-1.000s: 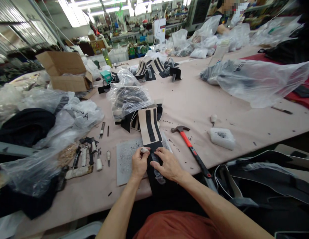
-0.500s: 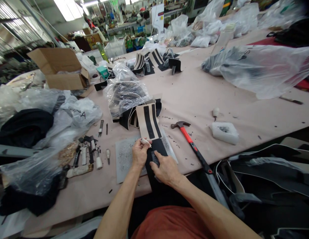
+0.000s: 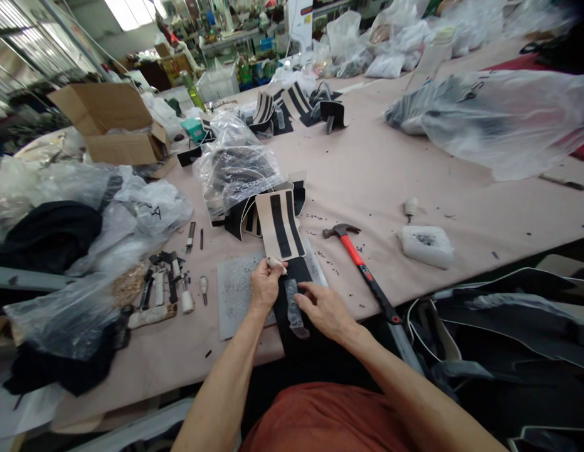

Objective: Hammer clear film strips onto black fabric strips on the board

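My left hand (image 3: pixel 265 287) is closed around a short tool with a white wrapped handle (image 3: pixel 275 265); its working end is hidden. Under the hands lies a long black strip (image 3: pixel 281 320), joined to a curved beige panel (image 3: pixel 273 229) with two black bands. A dark piece in clear plastic wrap (image 3: pixel 294 307) lies along the strip. Just right of it is my right hand (image 3: pixel 325 309), thumb and forefinger apart, their tips close to the wrapped piece; whether they touch it is unclear. A grey board speckled with black bits (image 3: pixel 238 295) lies beneath the strip.
A claw hammer (image 3: pixel 360 263) lies to the right, near a white block (image 3: pixel 427 246) and a white-handled tool (image 3: pixel 411 208). Several hand tools (image 3: pixel 167 282) lie at left. Plastic-covered panels (image 3: pixel 239 176) stand ahead, with a cardboard box (image 3: pixel 108 125) behind left.
My right hand has come off the plastic-wrapped piece and shifted right, so more of that piece shows. My left hand keeps hold of the white-wrapped tool. The view has tilted slightly.
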Motion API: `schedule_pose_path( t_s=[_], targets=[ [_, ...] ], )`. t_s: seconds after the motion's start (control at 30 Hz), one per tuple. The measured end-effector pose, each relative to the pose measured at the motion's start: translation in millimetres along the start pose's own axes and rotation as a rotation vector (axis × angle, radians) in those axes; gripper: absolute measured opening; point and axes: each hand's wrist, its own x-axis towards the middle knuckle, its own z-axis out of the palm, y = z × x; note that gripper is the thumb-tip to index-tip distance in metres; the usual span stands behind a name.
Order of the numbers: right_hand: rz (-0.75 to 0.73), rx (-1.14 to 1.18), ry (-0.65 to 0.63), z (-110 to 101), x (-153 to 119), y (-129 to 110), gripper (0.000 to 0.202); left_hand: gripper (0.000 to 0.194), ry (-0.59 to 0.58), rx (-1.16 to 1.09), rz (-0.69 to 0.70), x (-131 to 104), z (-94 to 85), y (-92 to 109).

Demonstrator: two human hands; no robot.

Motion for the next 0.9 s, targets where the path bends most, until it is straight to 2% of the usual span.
schedule_pose_path(
  t_s=[0.07, 0.17, 0.23, 0.33, 0.43, 0.5, 0.63, 0.7, 0.8, 0.9],
  targets=[
    [0.015, -0.019, 0.144, -14.6, 0.6, 14.9, 0.04, 0.026, 0.003, 0.003, 0.003, -0.3, 0.5, 0.7],
    [0.025, -0.179, 0.385, -43.4, 2.9, 45.2, 0.039, 0.024, 0.004, 0.025, 0.026, -0.5, 0.5, 3.6],
    [0.064, -0.332, 0.453, -62.6, 4.9, 65.9, 0.039, 0.021, -0.01, 0.043, 0.039, 0.1, 0.0, 5.8],
    [0.165, -0.548, 0.415, -82.0, 7.6, 89.2, 0.045, 0.014, -0.037, 0.08, 0.059, 1.6, -0.9, 7.0],
    [0.252, -0.591, 0.306, -89.0, 12.1, 96.0, 0.047, 0.01, -0.049, 0.13, 0.1, 1.1, -0.4, 4.7],
    [0.324, -0.426, 0.253, -90.8, 17.6, 90.6, 0.037, 0.009, -0.043, 0.156, 0.136, -0.8, 0.8, 1.8],
    [0.496, 0.255, 0.081, -95.7, 30.0, 63.0, 0.013, 0.006, -0.039, 0.233, 0.233, -5.4, 2.3, -2.3],
    [0.506, 0.408, 0.008, -98.3, 31.5, 43.9, 0.007, 0.007, -0.058, 0.285, 0.284, -6.5, 1.9, -3.0],
    [0.429, 0.481, 0.018, -102.3, 22.3, 13.0, 0.022, 0.009, -0.076, 0.345, 0.337, -6.5, 0.7, -4.6],
    [0.133, 0.304, 0.155, -107.5, 4.1, -11.2, 0.038, 0.01, -0.078, 0.378, 0.352, -6.0, 0.0, -7.4]
  ],
)
